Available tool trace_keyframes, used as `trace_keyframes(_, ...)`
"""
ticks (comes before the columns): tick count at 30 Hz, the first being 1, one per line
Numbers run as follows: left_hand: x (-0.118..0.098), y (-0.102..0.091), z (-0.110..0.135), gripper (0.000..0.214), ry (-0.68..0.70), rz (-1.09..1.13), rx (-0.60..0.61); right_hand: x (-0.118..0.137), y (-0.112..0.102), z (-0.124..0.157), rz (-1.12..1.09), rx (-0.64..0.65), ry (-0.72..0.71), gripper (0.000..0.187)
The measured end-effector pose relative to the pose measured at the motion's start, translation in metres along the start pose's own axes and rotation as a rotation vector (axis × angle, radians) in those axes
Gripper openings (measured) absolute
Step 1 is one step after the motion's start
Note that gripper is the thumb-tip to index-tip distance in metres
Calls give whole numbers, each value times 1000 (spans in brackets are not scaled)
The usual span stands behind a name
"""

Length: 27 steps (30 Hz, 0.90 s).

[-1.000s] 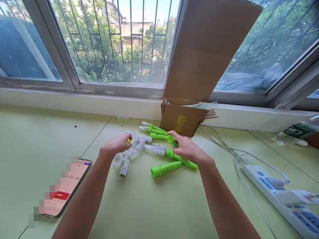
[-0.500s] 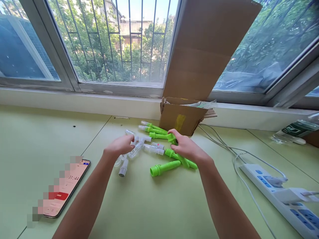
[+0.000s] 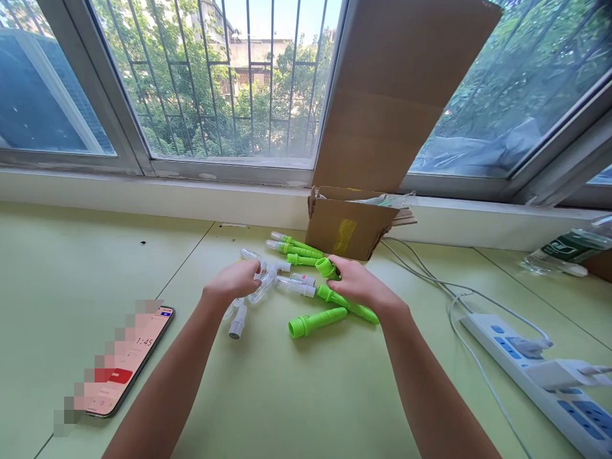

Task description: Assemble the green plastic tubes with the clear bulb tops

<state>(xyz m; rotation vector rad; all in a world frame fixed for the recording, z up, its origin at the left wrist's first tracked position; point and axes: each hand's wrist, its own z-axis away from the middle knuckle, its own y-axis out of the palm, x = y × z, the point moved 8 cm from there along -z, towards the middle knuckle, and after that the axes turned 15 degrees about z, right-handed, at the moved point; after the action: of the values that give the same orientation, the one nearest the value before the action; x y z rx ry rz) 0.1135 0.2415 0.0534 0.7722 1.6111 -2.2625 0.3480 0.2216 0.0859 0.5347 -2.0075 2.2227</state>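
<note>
Several green threaded plastic tubes [image 3: 318, 320] and clear plastic pieces [image 3: 261, 290] lie in a loose pile on the pale green table [image 3: 310, 395]. My right hand [image 3: 359, 285] is closed around one green tube [image 3: 327, 268], its threaded end lifted towards the pile. My left hand [image 3: 234, 281] rests curled over the clear pieces, pinching one of them; which piece is hidden under the fingers. A grey-capped clear piece [image 3: 237, 322] lies just below that hand.
A phone [image 3: 122, 363] showing a timer lies at the left. An open cardboard box [image 3: 351, 223] stands behind the pile under the window. A white power strip [image 3: 549, 382] with cables sits at the right, and a plastic bottle [image 3: 564, 254] lies at the far right.
My right hand has raised the green tube's threaded end off the table. My left hand slid slightly right over the clear pieces. The timer advanced by a second.
</note>
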Motion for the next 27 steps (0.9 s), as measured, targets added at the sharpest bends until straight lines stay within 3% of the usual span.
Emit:
trace_keyframes(7, 0, -2, 1, 30, -20, 5, 13, 2, 0, 2, -14, 0, -31, 32)
trace_keyframes(15, 6, -4, -1, 30, -25, 2, -2, -2, -2, 4, -24, 1, 43, 33)
trace_keyframes(23, 31, -33, -6, 29, -66, -2, -182, -4, -2, 5, -23, 0, 48, 30)
trace_keyframes(27, 45, -30, -13, 31, -90, 0, -159, -3, -1, 5, -17, 11, 54, 27)
